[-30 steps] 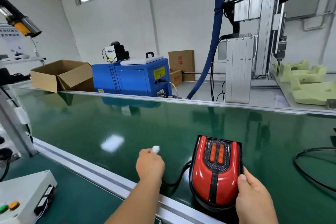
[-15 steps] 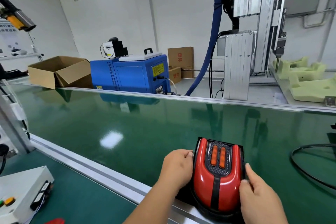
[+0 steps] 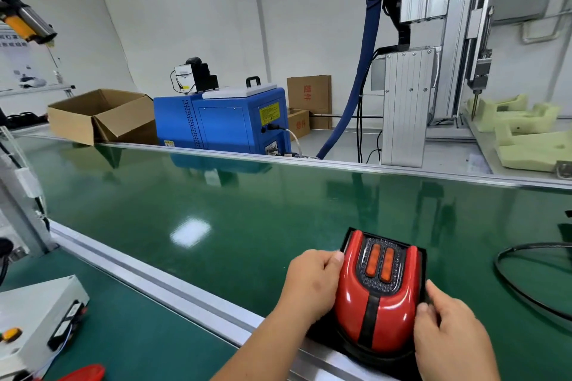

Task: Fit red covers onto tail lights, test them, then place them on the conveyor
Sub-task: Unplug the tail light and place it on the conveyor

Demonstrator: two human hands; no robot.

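A: What do we have, biggest first?

B: The conveyor (image 3: 216,210), its green belt crossing our whole view. Beyond the conveyor's far rail stands a blue machine (image 3: 223,120) with an open cardboard box (image 3: 93,114) beside it. On our side of the conveyor sits a white control box (image 3: 37,309).

A: And the tail light (image 3: 376,297)?

B: It is at the conveyor's near edge. Its far end is over the belt and its near end is over the near rail. We cannot tell whether it rests there or is held just above. The red cover (image 3: 399,312) is on, with two amber strips (image 3: 380,260) showing at the far end.

A: And our hands?

B: Our left hand (image 3: 309,284) grips the light's left flank, with its fingers curled against the cover. Our right hand (image 3: 448,328) pinches the right edge, a little nearer to us. There is one hand on each side, and neither is clearly closer.

A: What does the next move depend on?

B: We judge it depends on the long axis. It points straight across the belt, away from us, so the light lies dead ahead between our hands. We would slide it forward along that line until the base clears the rail, then let go of both sides together. An uneven release could twist it.
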